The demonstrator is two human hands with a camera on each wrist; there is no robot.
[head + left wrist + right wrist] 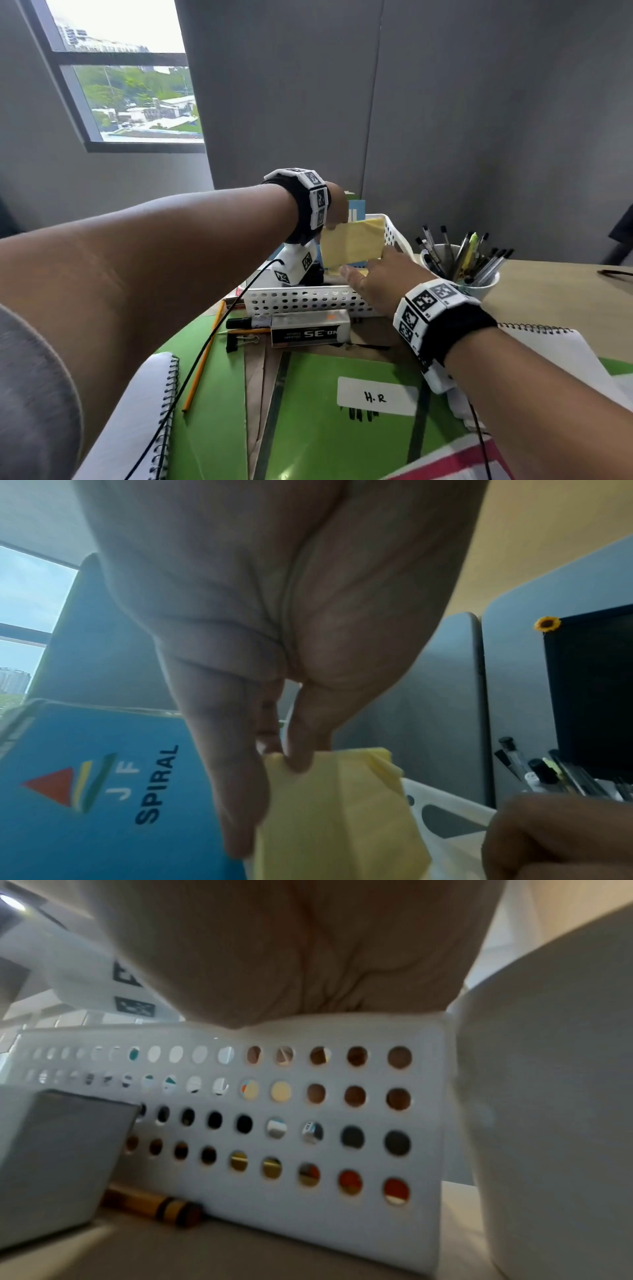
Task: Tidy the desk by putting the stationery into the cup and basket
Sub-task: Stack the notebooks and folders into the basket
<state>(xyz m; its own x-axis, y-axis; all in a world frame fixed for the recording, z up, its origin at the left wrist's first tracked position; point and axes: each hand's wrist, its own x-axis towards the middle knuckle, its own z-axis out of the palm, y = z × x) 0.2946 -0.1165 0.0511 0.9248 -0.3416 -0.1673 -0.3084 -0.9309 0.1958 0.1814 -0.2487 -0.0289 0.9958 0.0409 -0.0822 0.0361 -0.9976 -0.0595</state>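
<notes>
My left hand (330, 226) (291, 761) pinches the top corner of a yellow paper pad (352, 245) (335, 818) between thumb and fingers, holding it upright over the white perforated basket (301, 301) (308, 1123). My right hand (373, 277) (555, 840) reaches over the basket's front rim, thumb spread, a finger against the pad's lower right corner. Its other fingers dip behind the wall and are hidden. The white cup (479, 291) (565, 1096), full of pens, stands right of the basket.
A blue spiral notebook (103, 777) stands in the basket. In front of it lie a staples box (310, 330), a black marker (246, 322), a binder clip (239, 341) and a pencil (202, 359). A green folder (342, 428) and spiral notebooks cover the near desk.
</notes>
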